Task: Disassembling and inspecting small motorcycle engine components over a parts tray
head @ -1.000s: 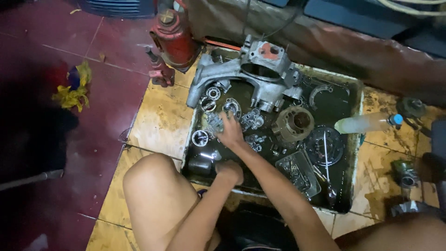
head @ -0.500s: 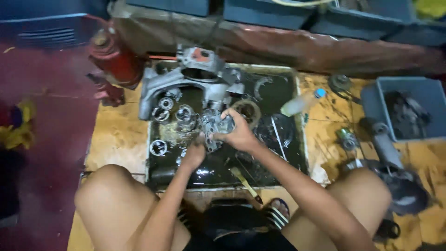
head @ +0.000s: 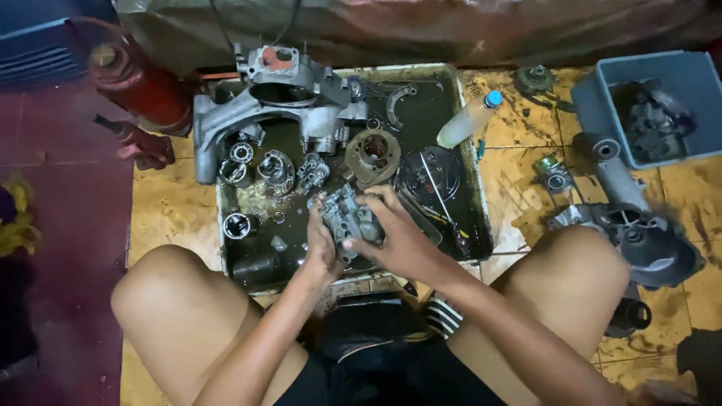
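Looking down through the head camera, I see both hands meeting over a shallow metal tray (head: pixel 481 225) filled with dark oily liquid and engine parts. My left hand (head: pixel 322 248) is closed around the left side of a small grey carburettor (head: pixel 352 218), fingers wrapped on its body. My right hand (head: pixel 398 237) grips the same carburettor from the right, thumb and fingers curled over its top edge. The carburettor sits between the two hands, held just above the tray's near half, roughly at its middle.

Behind it in the tray lies a large aluminium engine casing (head: pixel 226 120), stretching along the far-left rim. A brownish cylinder block (head: pixel 374 154) stands just beyond the right hand, and a round dark cover (head: pixel 430 174) lies beside that. Small gears and bearings (head: pixel 274 169) are scattered left of the carburettor. A thin rod, possibly a screwdriver (head: pixel 440 203), lies slanted across the tray's right side; the view is too murky there for me to be sure.

Outside the tray, a clear plastic bottle with a blue cap (head: pixel 468 120) leans over the right rim. A red hydraulic jack (head: pixel 139 86) stands on the floor at far left. A blue plastic bin (head: pixel 602 83) holding dark parts sits at far right, with a grey metal housing (head: pixel 639 233) near it on the yellow tiled floor (head: pixel 169 210). Bare knees frame the tray on both sides.
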